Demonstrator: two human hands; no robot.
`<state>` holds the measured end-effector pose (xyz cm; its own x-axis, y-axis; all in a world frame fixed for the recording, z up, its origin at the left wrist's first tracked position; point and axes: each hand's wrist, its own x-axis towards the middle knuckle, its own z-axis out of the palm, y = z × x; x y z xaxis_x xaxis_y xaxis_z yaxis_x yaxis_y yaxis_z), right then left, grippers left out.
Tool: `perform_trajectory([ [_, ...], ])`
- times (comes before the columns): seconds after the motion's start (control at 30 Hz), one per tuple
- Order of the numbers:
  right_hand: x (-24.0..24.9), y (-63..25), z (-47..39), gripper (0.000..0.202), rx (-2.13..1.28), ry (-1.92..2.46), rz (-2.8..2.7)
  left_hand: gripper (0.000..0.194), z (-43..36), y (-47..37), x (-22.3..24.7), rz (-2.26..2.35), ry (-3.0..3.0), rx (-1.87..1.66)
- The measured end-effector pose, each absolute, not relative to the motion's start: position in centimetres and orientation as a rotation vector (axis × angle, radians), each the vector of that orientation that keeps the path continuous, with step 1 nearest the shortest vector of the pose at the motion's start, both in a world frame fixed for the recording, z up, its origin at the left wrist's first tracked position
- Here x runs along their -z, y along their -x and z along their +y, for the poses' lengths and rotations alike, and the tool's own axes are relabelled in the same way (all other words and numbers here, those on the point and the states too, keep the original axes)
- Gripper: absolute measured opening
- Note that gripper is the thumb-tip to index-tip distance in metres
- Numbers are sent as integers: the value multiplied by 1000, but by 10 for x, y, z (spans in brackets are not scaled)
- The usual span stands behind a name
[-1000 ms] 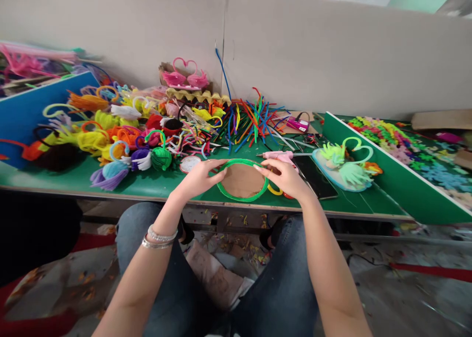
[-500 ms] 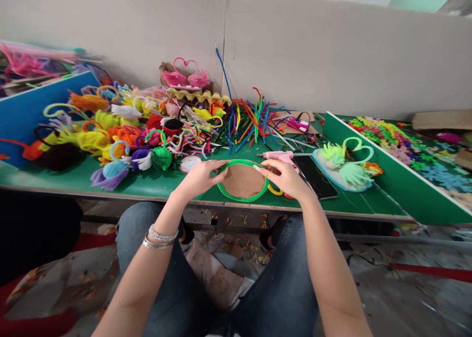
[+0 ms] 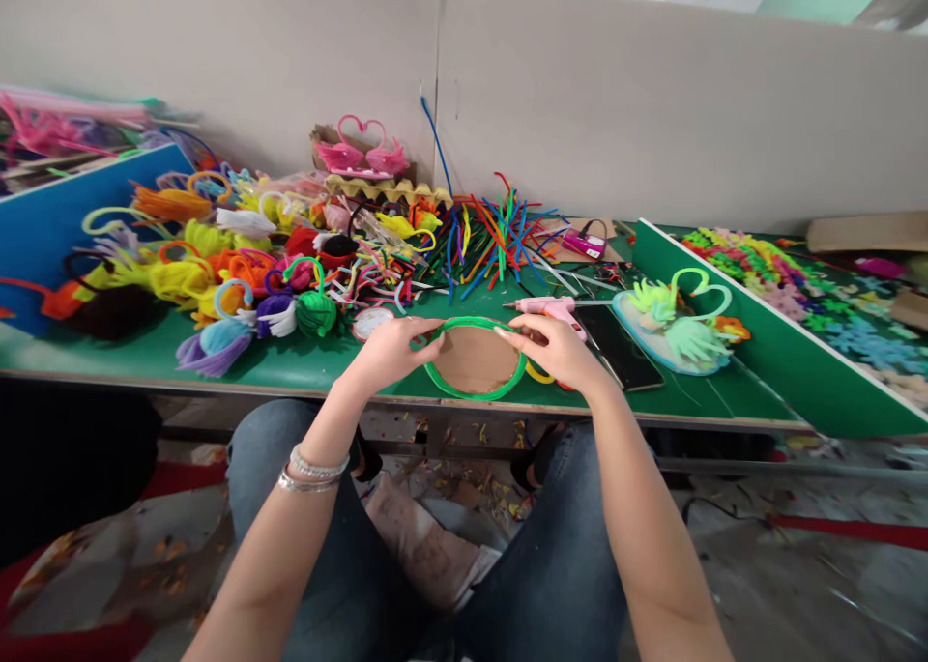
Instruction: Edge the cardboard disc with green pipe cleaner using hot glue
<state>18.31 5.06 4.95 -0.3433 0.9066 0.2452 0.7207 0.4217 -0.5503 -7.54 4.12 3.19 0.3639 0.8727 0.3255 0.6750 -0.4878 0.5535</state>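
A round cardboard disc (image 3: 477,359) with a fuzzy green rim lies at the table's front edge, between my hands. My left hand (image 3: 395,353) grips its left side, thumb and fingers on the green rim. On the upper right of the rim, my right hand (image 3: 552,346) pinches the edge. Just behind my right hand lies a pink glue gun (image 3: 547,306). Yellow scissor handles (image 3: 537,372) show partly beneath that hand. A small round white piece with a red edge (image 3: 373,323) rests behind my left hand.
Colourful fuzzy swans (image 3: 217,338) crowd the green table (image 3: 348,377) at left. Loose pipe cleaners (image 3: 500,237) lie behind the disc. At right are a black phone (image 3: 627,353), a green swan pair on a blue base (image 3: 692,338) and a slanted green board (image 3: 761,333).
The view has shifted very slightly. Both hands keep their hold on the green-rimmed disc, which looks almost the same as before.
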Motion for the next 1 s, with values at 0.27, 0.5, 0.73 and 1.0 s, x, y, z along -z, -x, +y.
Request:
perform_trajectory([
  [0.27,-48,-181,51,39,-608,1332,-2158,49,36,75,-38,1276,-2264,-905],
  [0.5,-49,-179,51,36,-669,1260,-2191,43,35,66,-34,1428,-2584,-852],
  [0.73,-46,-179,52,34,-672,1217,-2184,45,39,62,-31,1510,-2683,-863],
  [1.0,-44,-179,52,34,-665,1255,-2224,37,46,63,-30,1326,-2571,-921],
])
